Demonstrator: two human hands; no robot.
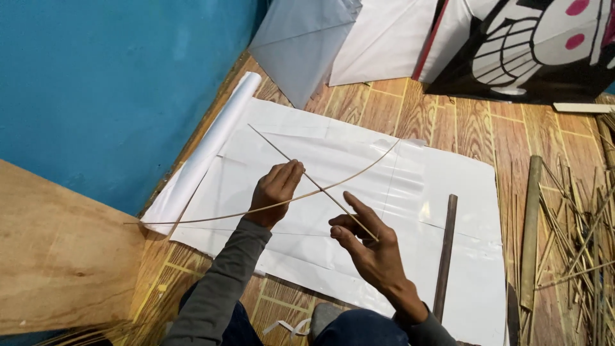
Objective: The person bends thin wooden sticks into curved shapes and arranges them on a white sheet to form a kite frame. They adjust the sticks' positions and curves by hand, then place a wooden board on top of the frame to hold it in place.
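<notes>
your left hand point(275, 192) is closed around the point where a long bowed stick point(269, 205) crosses a straight stick point(282, 156), both held above the white paper point(410, 186) on the floor point(448, 122). your right hand point(368, 247) pinches the straight stick's lower end, forefinger out. a dark bar point(445, 256) lies on the paper just right of that hand.

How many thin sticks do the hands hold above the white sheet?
2. The long bowed stick is in the left hand; the straight stick crosses it, its lower end in the right hand.
</notes>
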